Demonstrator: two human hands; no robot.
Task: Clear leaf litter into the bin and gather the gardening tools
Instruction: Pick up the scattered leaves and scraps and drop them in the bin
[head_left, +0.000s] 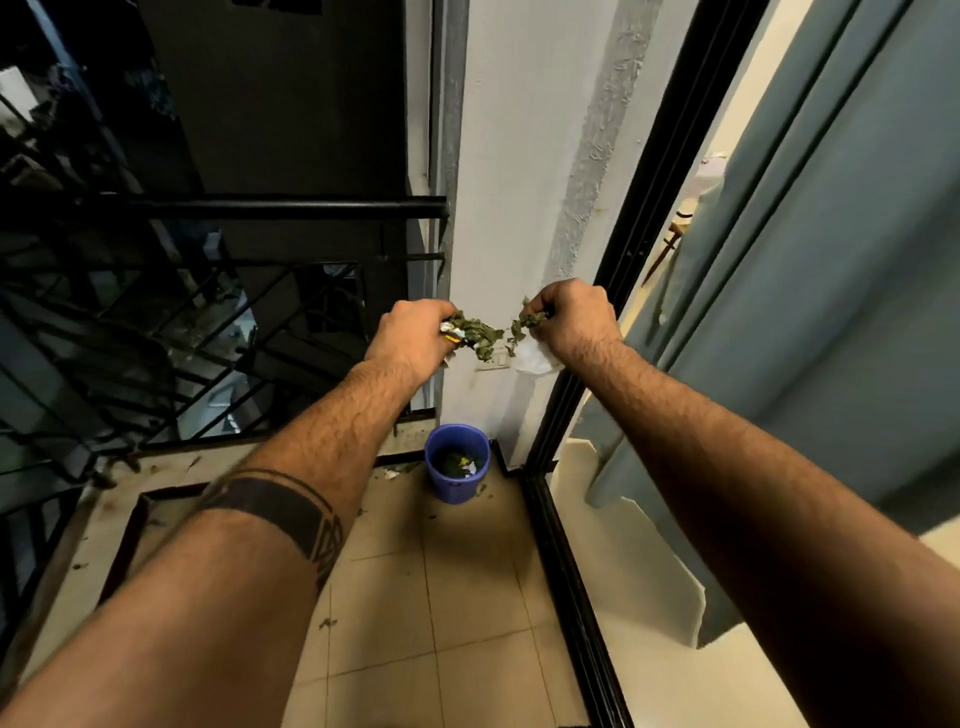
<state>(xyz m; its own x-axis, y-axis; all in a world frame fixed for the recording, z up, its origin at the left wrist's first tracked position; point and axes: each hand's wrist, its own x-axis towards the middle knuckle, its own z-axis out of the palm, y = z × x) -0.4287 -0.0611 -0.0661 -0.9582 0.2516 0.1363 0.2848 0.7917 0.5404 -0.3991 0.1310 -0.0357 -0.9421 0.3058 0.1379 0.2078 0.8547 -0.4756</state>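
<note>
Single head-worn wide-angle view, looking forward and steeply down along both outstretched forearms. Hands near mid-frame; tiled balcony floor (467, 597) well below; railing (234, 208) left, door frame (649, 208) right.

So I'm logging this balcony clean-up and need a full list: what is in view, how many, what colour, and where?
bucket: one, blue, on the floor in the corner, litter inside
railing: one, black, left side
wall pillar: one, white, behind the bucket
door frame: one, black, right of the pillar
curtain: one, grey-blue, far right
floor tiles: beige, with stray leaf bits
leaf litter: two clumps, green, with white scraps, one per hand
left hand: closed grip on litter
right hand: closed grip on litter
</note>
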